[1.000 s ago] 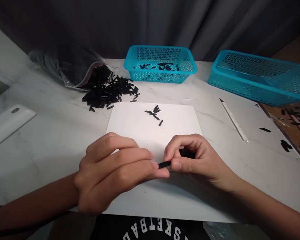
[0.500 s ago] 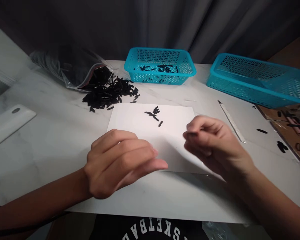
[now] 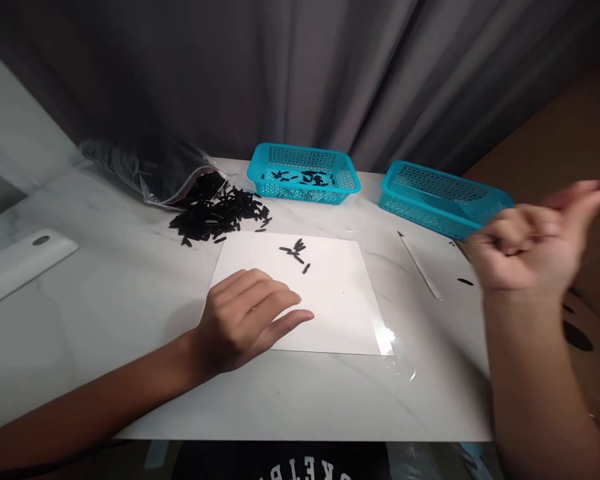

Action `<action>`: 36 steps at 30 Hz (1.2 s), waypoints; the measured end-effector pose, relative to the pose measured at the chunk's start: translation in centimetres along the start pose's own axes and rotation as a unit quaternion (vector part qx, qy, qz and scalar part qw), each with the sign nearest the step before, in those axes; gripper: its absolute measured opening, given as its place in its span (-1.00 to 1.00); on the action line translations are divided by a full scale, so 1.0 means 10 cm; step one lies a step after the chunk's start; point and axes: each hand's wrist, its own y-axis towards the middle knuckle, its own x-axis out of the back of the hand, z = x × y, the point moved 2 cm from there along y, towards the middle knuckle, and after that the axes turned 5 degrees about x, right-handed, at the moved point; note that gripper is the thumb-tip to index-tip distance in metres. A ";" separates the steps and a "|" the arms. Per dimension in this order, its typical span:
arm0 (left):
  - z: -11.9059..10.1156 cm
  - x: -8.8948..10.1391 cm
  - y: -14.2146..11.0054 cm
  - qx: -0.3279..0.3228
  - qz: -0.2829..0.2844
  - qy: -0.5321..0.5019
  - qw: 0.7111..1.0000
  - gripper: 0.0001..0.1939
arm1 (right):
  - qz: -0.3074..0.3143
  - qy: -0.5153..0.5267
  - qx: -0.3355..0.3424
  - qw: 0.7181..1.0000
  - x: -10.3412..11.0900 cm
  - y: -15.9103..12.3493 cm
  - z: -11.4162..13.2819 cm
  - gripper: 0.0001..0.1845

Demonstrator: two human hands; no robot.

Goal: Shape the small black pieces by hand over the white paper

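Note:
My left hand hovers over the near left part of a white sheet, fingers loosely bent and thumb apart, holding nothing. Beyond its fingertips several small, slender black pieces lie on the sheet. My right hand is raised at the far right, in front of the right blue basket's end. Its fingers are curled, with thumb and forefinger pointing right close together; anything between them is hidden. A pile of similar black pieces spills from a clear zip bag at the back left.
A blue basket with black pieces stands at the back middle, another blue basket right of it. A slim white pointed stick and a black piece lie on the right. A white object rests at the left.
My right hand has swung right and up, away from the sheet; the black piece it pinched no longer shows. My left hand stays over the sheet, and the view has shifted.

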 end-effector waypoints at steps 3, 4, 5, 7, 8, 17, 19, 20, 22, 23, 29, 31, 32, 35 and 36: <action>0.00 -0.04 -0.02 0.004 0.018 -0.007 1.000 -0.86 | -0.017 0.135 -0.038 0.990 -0.60 -0.04 -0.26 -0.60; -0.01 -0.05 -0.02 0.002 0.028 -0.010 1.000 -0.86 | 0.001 0.135 -0.063 0.989 -0.81 -0.10 -0.36 -0.63; -0.01 -0.06 -0.02 0.000 0.041 -0.014 0.999 -0.85 | 0.040 0.133 -0.116 0.984 -1.00 -0.17 -0.46 -0.61; -0.02 -0.09 -0.02 0.002 0.082 -0.026 0.996 -0.78 | 0.174 0.148 -0.277 0.933 -1.34 -0.37 -0.65 -0.46; -0.02 -0.11 -0.03 0.005 0.107 -0.037 0.994 -0.76 | 0.230 0.158 -0.312 0.908 -1.46 -0.46 -0.70 -0.41; 0.01 -0.20 -0.07 0.134 0.227 -0.178 0.948 -0.92 | 0.319 0.153 -0.339 0.872 -1.60 -0.67 -0.72 -0.32; 0.02 -0.19 -0.06 0.152 0.242 -0.192 0.939 -0.94 | 0.313 0.155 -0.337 0.874 -1.60 -0.66 -0.72 -0.35; 0.02 -0.19 -0.05 0.155 0.240 -0.197 0.938 -0.94 | 0.312 0.160 -0.338 0.874 -1.59 -0.66 -0.72 -0.38; 0.02 -0.17 -0.04 0.168 0.223 -0.206 0.938 -0.93 | 0.311 0.169 -0.335 0.873 -1.58 -0.65 -0.71 -0.45; 0.03 -0.17 -0.04 0.178 0.208 -0.211 0.938 -0.92 | 0.310 0.170 -0.331 0.875 -1.57 -0.64 -0.70 -0.50; 0.05 -0.14 -0.01 0.213 0.113 -0.198 0.950 -0.91 | 0.280 0.158 -0.340 0.883 -1.47 -0.55 -0.68 -0.71; 0.07 -0.13 0.01 0.243 0.089 -0.180 0.949 -0.92 | 0.268 0.153 -0.345 0.886 -1.44 -0.54 -0.69 -0.74; 0.08 -0.12 0.02 0.260 0.077 -0.175 0.946 -0.92 | 0.263 0.146 -0.338 0.892 -1.43 -0.54 -0.70 -0.76; 0.10 -0.11 0.04 0.283 0.037 -0.173 0.943 -0.90 | 0.253 0.111 -0.289 0.917 -1.40 -0.53 -0.71 -0.76; 0.10 -0.10 0.05 0.281 0.026 -0.175 0.943 -0.89 | 0.249 0.098 -0.269 0.925 -1.39 -0.54 -0.71 -0.76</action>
